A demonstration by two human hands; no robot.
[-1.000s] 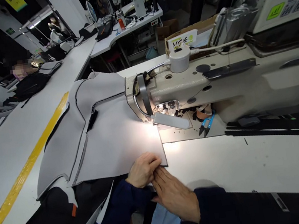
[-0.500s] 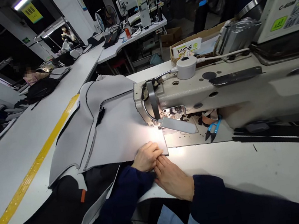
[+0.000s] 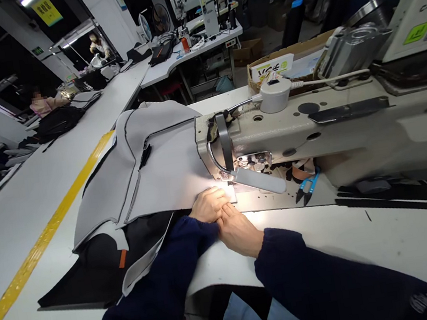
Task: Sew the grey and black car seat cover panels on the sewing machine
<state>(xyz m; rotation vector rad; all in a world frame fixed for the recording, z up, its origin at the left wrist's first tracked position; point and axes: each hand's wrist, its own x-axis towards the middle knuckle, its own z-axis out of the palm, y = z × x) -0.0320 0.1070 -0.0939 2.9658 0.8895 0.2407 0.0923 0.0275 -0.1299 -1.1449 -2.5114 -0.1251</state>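
Note:
A grey fabric piece (image 3: pixel 158 163) with dark seam lines lies on the white table (image 3: pixel 370 243), left of the sewing machine (image 3: pixel 313 129). My left hand (image 3: pixel 208 205) is curled, its fingers pinching the fabric's near right corner just in front of the needle area. My right hand (image 3: pixel 237 228) lies beside it, fingers pressed together on the same corner. Black fabric with an orange tab (image 3: pixel 123 258) sticks out from under the grey piece.
Blue thread snips (image 3: pixel 308 188) lie on the machine bed under the arm. A yellow stripe (image 3: pixel 44 238) runs along the long table to the left. A cardboard box (image 3: pixel 283 61) stands behind the machine. Another person (image 3: pixel 42 102) sits at the far left.
Both hands have pushed the fabric corner forward, from the table's front edge up to the machine's needle area. The view has shifted slightly along with them.

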